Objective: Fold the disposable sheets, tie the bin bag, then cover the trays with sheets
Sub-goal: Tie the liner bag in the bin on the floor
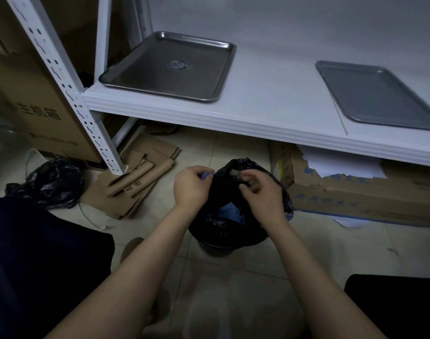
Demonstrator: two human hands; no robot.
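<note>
A black bin bag [223, 223] lines a small round bin [215, 248] on the tiled floor, below the shelf edge. Blue disposable sheet material [229, 212] shows inside it. My left hand [190, 185] pinches the bag's left rim together with a bit of blue sheet. My right hand [261, 194] grips the bag's right rim, pulled up into a peak. Two bare steel trays lie on the white shelf [270, 108]: a shiny one [145, 77] at the left and a dull one [380, 96] at the right.
A white slotted shelf post [69, 91] stands at the left with a large cardboard box [32, 99] behind it. Flattened cardboard [138, 177] and another tied black bag [50, 184] lie on the floor. A carton with white paper [343, 189] sits under the shelf.
</note>
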